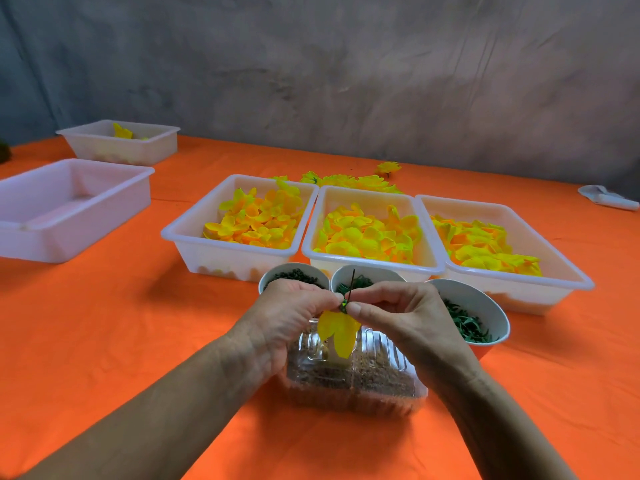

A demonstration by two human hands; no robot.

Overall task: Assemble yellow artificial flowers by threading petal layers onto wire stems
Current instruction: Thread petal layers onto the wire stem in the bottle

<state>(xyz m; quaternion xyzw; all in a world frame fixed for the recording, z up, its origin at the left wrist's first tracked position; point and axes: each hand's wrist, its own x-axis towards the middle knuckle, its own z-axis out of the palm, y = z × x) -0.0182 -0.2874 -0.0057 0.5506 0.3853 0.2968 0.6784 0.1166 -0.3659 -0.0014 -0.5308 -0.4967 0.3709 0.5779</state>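
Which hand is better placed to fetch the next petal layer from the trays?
Probably the right hand: two petal trays lie ahead and right of it, while the left hand can keep the stem.

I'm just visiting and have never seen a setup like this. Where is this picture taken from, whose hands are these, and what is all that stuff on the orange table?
There is no machine here: a person works with bare hands, and the one picture comes from a camera worn on their head, looking down.

The left hand and right hand meet at the middle and together pinch a thin dark wire stem with a yellow petal layer hanging from it.

On the orange table three white trays hold yellow petals. In front stand three small bowls of green parts, and under the hands a clear plastic box of brownish bits. To the left are two more white tubs; finished-looking flowers lie behind the trays.
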